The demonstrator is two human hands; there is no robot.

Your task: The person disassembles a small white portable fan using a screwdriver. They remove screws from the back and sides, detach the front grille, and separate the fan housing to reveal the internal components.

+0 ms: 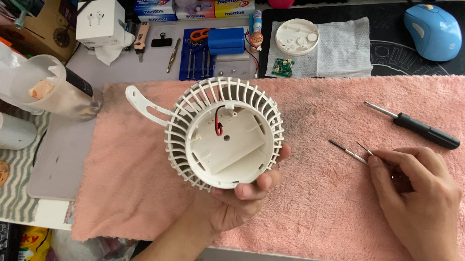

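Pink towel (314, 205) on a cluttered desk is being used as the work surface for a stripped-down fan.

White fan housing (225, 133) is being cupped from below in the closed left hand (239, 198), back open; thin tweezers (364, 150) are being pinched by the right hand (414, 190), apparently readied for the red-and-black wires (218, 121), so steady aim seems needed.

A cluttered desk seen from above in soft, even light. A pink towel (303, 204) covers most of the surface. Behind it lies a black desk mat (388, 54), and a striped cloth (7, 203) sits at the left edge.
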